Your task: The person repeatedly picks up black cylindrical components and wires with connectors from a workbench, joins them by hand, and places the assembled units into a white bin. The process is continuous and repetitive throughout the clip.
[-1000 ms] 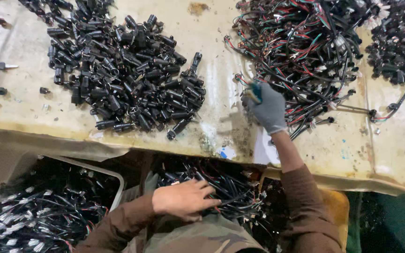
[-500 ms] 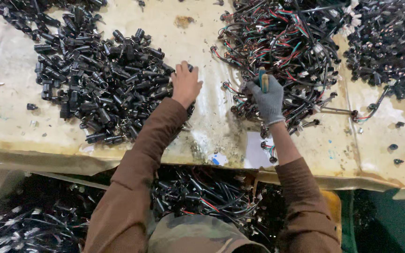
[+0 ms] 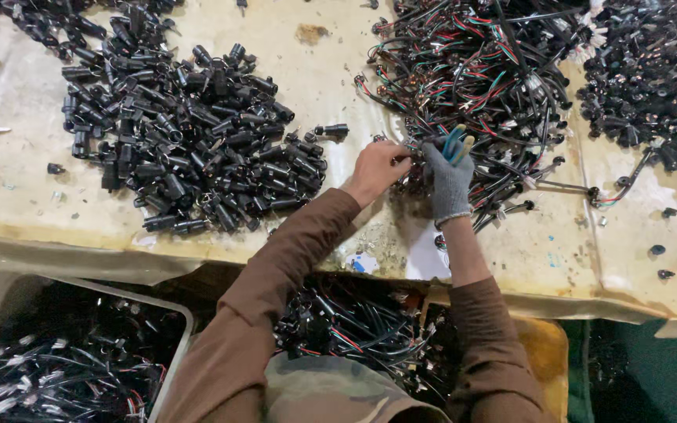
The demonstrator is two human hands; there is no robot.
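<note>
The bare left hand (image 3: 376, 166) reaches forward over the bench, its fingers curled in and pinched on something small at the near edge of the tangle of wires (image 3: 479, 70); what exactly it pinches is too small to tell. Just beside it, almost touching, the right hand (image 3: 448, 174) wears a grey knit glove and is closed around a pair of small cutters with blue and yellow handles (image 3: 456, 143), whose grips stick up above the knuckles. Both hands meet at the lower left fringe of the wire tangle, a heap of black leads mixed with red, green and white strands and small black plugs.

To the left of the hands, well apart from the wires, lies a broad pile of black cylindrical connectors (image 3: 190, 141), with one loose connector (image 3: 332, 130) lying between the pile and the left hand. Both heaps rest on the worn, yellowish bench top (image 3: 315, 86), stained and scuffed. At the far right sits another heap of small black parts (image 3: 644, 70), with a few stray pieces scattered near the bench's right edge.

Brown sleeves cover both arms. Below the bench edge, at lower left, a grey bin (image 3: 64, 360) holds more black wired pieces, and another mass of dark wires (image 3: 354, 321) lies in front of the person's lap.
</note>
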